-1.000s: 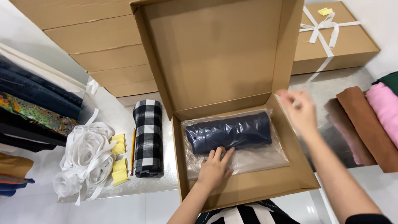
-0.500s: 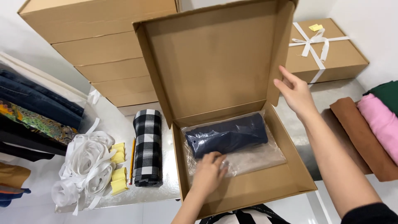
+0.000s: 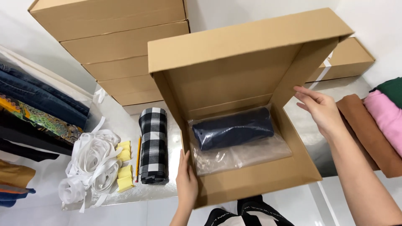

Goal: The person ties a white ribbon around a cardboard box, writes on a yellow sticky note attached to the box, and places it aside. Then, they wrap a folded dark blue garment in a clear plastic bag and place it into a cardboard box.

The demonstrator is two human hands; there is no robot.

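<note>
Person is standing at a white table (image 3: 138, 196) w/ a flat cardboard box (image 3: 255, 180) in front of them, lid (image 3: 234, 54) tilted partway down over the tray. Left hand (image 3: 187, 182) is resting along the box's left front wall, fingers together and pointing up the outer edge, thumb side pressed to the cardboard; palm flat, not wrapped around anything. Right hand (image 3: 320, 109) is touching the lid's right side flap, fingers slightly apart and stretched toward the flap's edge, not clamped on it.

Inside the box, toward the back, a rolled dark navy cloth (image 3: 232, 128) is lying in a clear plastic bag (image 3: 247, 152), the bag's loose end spreading toward the front wall.

Just left of the box: a black-and-white checked cloth roll (image 3: 153, 144) is lying on the table, then a pencil (image 3: 137, 157), a few yellow sponge bits (image 3: 124, 165), and a heap of white ribbon (image 3: 92, 165). Behind, a stack of plain cardboard boxes (image 3: 113, 46). Far left, folded jeans and patterned cloth (image 3: 39, 109). On the right, folded brown cloth (image 3: 364, 129) and pink cloth (image 3: 387, 119) are lying side by side, near the right forearm.
</note>
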